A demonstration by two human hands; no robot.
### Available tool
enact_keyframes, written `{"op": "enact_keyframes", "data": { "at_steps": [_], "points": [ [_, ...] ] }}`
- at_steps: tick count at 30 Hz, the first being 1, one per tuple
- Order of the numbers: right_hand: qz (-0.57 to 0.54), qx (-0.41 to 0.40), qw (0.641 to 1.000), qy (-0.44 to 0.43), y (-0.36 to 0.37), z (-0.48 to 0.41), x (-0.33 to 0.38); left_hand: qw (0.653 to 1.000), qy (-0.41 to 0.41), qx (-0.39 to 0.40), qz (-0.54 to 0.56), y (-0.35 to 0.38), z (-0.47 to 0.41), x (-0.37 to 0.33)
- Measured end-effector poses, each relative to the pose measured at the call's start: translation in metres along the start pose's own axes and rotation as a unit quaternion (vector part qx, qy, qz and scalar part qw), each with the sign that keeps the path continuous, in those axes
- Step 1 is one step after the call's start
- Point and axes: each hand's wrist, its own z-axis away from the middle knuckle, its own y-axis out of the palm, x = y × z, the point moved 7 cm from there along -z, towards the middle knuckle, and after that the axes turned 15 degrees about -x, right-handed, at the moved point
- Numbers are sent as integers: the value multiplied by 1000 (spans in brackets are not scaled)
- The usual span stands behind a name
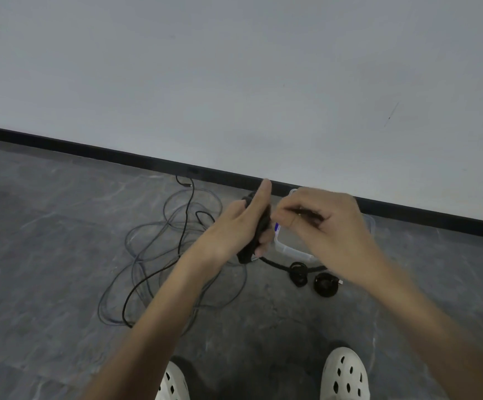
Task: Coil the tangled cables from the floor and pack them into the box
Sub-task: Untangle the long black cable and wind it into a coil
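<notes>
My left hand (236, 226) grips a tight black cable coil (259, 238), with the forefinger pointing up. My right hand (325, 226) pinches the loose end of that same cable just right of the coil. A slack stretch of the cable (275, 264) hangs in a curve below both hands. A clear plastic box (288, 248) sits on the floor behind my hands, mostly hidden by them. Two small coiled black cables (298, 273) (325, 284) lie on the floor in front of the box. A tangle of dark cables (159, 255) sprawls on the floor to the left.
The grey stone floor meets a pale wall with a black skirting board (119, 155) running across the view. My two feet in white perforated clogs (345, 376) stand at the bottom edge. One cable plug (187, 184) lies near the skirting.
</notes>
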Motion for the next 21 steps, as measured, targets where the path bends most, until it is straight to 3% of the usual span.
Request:
{"op": "enact_keyframes", "data": {
  "at_steps": [3, 7, 9, 15, 18, 21],
  "points": [
    [-5, 1, 999, 36, -6, -7, -9, 993, -60, 85, 53, 11, 8, 3],
    [-10, 53, 995, 78, -10, -9, -21, 991, 2, 129, -22, 18, 11, 1],
    [-29, 83, 990, 113, -13, -8, -29, 991, -6, 128, -41, 19, 11, 5],
    [-48, 117, 980, 152, -18, -2, -37, 998, 3, 48, -32, 6, 1, 6],
    [-83, 123, 975, 168, -21, -3, -31, 996, -34, -20, 80, -5, -3, 11],
    [-97, 207, 960, 164, -12, 6, -18, 954, -93, -148, 242, -20, -14, 24]
  ]
}}
